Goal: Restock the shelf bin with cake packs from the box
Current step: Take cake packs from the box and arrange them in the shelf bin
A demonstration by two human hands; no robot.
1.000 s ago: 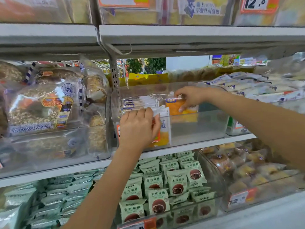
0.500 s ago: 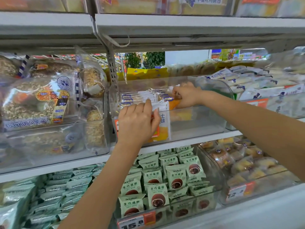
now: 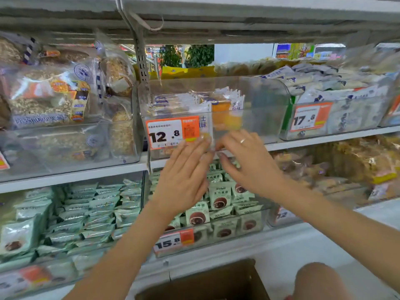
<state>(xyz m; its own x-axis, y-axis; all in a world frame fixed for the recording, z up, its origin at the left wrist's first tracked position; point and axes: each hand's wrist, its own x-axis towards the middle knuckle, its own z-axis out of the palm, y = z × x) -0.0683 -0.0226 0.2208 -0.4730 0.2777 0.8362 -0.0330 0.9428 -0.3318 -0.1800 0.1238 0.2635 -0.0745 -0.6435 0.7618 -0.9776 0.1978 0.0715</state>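
Fingers (image 3: 192,148) straight, before clear, round-cornered plastic bin (image 3: 259,109) of glossy cake packs (image 3: 179,102).

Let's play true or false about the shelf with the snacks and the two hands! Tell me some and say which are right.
1. The clear bin with the cake packs has a 12.8 price tag. True.
2. Both hands are inside that bin. False: the left hand and right hand are in front of it, low down.
3. The right hand wears a ring. True.
4. The left hand holds a cake pack. False: it holds nothing.
5. The bin is packed full. False: its right part has space.
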